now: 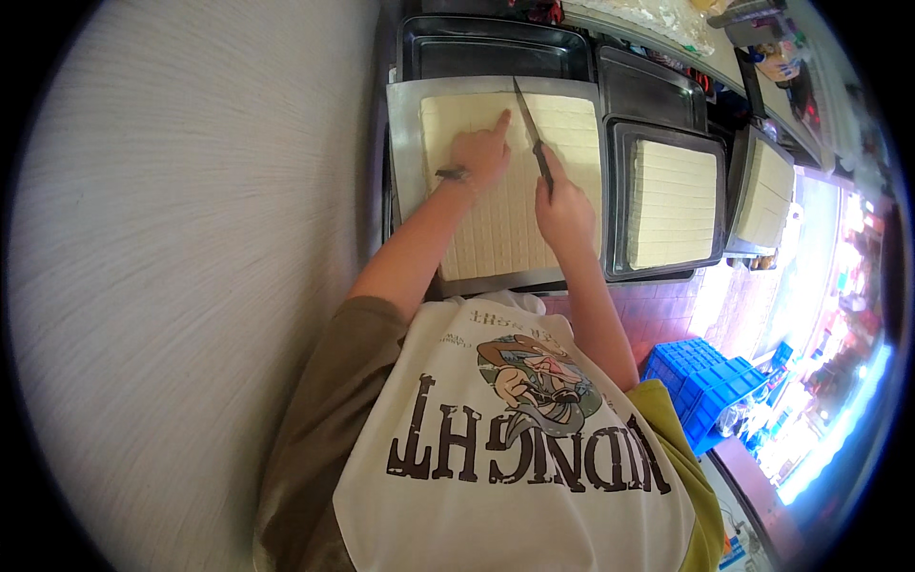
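Note:
My right hand is closed round the black handle of a long, narrow knife. Its blade points away from me over a large pale slab that looks like tofu, with the tip near the slab's far edge. Parallel cut lines run across the slab, and some cross them on its right side. My left hand lies on the slab just left of the blade, index finger stretched forward and the other fingers partly hidden. Under the slab is a flat metal sheet, its rim showing on the left.
To the right, a second scored slab lies in a dark tray, with another slab beyond. Dark trays stand behind. A pale wall rises close on my left. Blue crates stand at the lower right.

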`<state>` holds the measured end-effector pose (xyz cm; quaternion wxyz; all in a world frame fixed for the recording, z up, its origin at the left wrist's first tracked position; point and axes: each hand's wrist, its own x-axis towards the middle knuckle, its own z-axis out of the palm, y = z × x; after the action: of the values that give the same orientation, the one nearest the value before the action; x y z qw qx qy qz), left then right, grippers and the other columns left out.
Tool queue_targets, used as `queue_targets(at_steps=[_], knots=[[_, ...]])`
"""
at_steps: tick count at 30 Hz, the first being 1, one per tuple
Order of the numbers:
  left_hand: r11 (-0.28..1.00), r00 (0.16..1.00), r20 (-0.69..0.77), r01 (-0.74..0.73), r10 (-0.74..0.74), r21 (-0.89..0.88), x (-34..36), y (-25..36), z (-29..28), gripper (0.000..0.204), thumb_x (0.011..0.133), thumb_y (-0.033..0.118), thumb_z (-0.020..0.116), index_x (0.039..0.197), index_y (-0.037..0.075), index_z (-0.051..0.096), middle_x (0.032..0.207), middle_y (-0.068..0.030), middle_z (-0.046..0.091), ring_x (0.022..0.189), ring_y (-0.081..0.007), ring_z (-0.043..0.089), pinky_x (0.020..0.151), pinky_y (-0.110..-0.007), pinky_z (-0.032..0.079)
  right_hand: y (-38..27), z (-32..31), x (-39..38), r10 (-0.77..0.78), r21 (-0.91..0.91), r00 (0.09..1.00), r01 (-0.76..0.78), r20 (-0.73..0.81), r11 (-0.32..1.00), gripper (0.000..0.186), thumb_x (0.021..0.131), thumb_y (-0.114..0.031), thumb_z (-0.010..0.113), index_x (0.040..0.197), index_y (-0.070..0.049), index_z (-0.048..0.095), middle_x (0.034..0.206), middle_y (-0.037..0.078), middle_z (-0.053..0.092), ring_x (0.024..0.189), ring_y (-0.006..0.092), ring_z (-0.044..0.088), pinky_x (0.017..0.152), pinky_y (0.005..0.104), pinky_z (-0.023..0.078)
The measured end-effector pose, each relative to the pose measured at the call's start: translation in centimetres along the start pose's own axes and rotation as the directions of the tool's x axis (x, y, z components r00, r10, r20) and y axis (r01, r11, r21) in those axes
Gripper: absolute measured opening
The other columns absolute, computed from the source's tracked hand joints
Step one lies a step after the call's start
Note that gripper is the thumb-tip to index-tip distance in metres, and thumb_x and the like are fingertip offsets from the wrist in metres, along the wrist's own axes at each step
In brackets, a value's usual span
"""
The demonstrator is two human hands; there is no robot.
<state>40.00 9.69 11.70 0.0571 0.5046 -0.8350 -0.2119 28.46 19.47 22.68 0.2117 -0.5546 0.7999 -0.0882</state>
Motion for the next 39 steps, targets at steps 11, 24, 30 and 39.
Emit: queue_targets(at_steps=[11,24,30,39], knots=[[0.933,0.807,-0.494,0.184,-0.322,-0.308,-6.7,-3.7,-1.6,0.049,0.087,0.013,0.058,0.133,0.002,0.047,0.126,-0.0202,0.053,0.112,-0.0373,0.052,0.093,-0.044,0.044,0.2,0.4,1.9,0.007,-0.02,0.998,-0.006,0.066,1.0,0.05,0.09,-0.018,0.05,0.14,-0.019,0.047,0.077,0.025,0.065,0.071,0.0429,0.065,0.068,0.0533,0.051],[0.934,0.902,-0.298,0.232,-0.311,-0.271,-10.4,-1.7,1.7,0.072,0.089,0.022,0.058,0.151,0.006,0.024,0.156,-0.0232,0.02,0.139,-0.0371,0.03,0.109,-0.048,0.028,0.8,0.2,-0.4,0.017,0.071,0.998,-0.021,0.061,0.997,0.049,0.089,-0.017,0.05,0.138,-0.017,0.051,0.079,0.028,0.064,0.075,0.0427,0.065,0.07,0.0509,0.049],[0.984,0.941,-0.29,0.174,-0.176,-0.034,-10.8,-0.8,2.3,0.071,0.088,0.026,0.057,0.15,0.007,0.028,0.156,-0.0229,0.019,0.142,-0.0402,0.021,0.109,-0.051,0.026,0.9,0.0,-1.6,0.013,0.037,0.996,-0.016,0.089,0.999,0.051,0.088,-0.017,0.051,0.138,-0.015,0.051,0.081,0.026,0.066,0.077,0.0426,0.065,0.074,0.0528,0.051],[0.949,0.936,-0.223,0.221,-0.271,-0.223,-11.9,-1.6,2.5,0.07,0.087,0.024,0.061,0.148,0.007,0.032,0.157,-0.0209,0.016,0.141,-0.0387,0.024,0.109,-0.05,0.027,1.0,-0.3,-3.9,0.018,0.029,0.994,-0.021,0.108,0.999,0.051,0.087,-0.015,0.051,0.138,-0.014,0.051,0.074,0.026,0.065,0.071,0.0431,0.065,0.07,0.0526,0.051]])
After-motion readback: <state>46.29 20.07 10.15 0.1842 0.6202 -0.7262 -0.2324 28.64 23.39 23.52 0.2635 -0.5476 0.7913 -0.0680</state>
